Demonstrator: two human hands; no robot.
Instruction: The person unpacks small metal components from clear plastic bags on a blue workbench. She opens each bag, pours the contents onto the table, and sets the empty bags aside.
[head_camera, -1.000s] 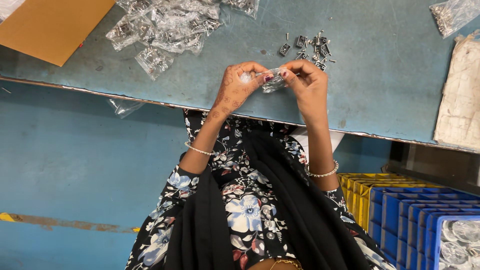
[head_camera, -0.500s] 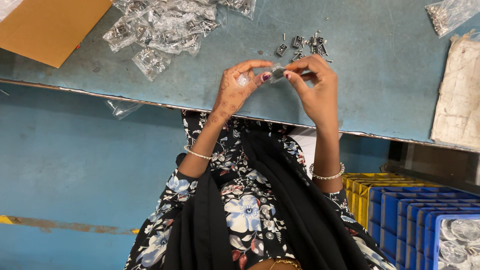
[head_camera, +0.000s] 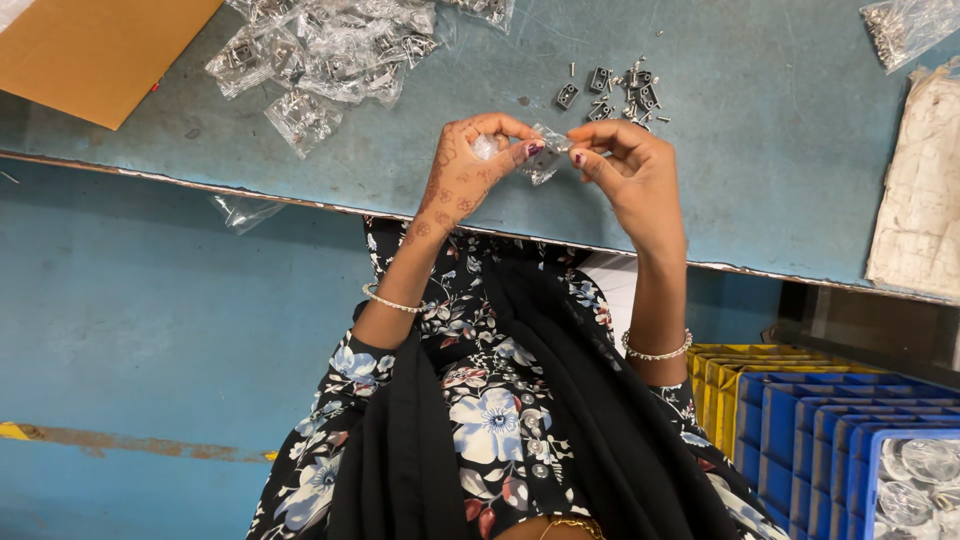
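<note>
While both arms reach up over the near edge of the tabletop (head_camera: 760, 170), the left hand (head_camera: 468, 172) and the right hand (head_camera: 628, 165) pinch one small clear plastic packet (head_camera: 545, 158) between them, each with thumb and fingertips closed on it, so the packet hangs in the air just above the blue-green surface and between the two hands. What the packet contains is too small to tell. Just beyond the right hand, a loose cluster of small grey metal parts and screws (head_camera: 618, 92) lies on the tabletop. Further to the left, a heap of filled clear packets (head_camera: 325, 55) is spread out, and beside that heap a flat brown cardboard sheet (head_camera: 95, 50) lies at the far left corner. At the far right of the tabletop sits another clear bag of metal pieces (head_camera: 905, 25), with a worn whitish sheet (head_camera: 920, 200) below it near the edge. Below the tabletop on the right stand stacked blue bins (head_camera: 830, 440) and yellow bins (head_camera: 715, 380), one blue bin holding clear round pieces (head_camera: 915, 480).
</note>
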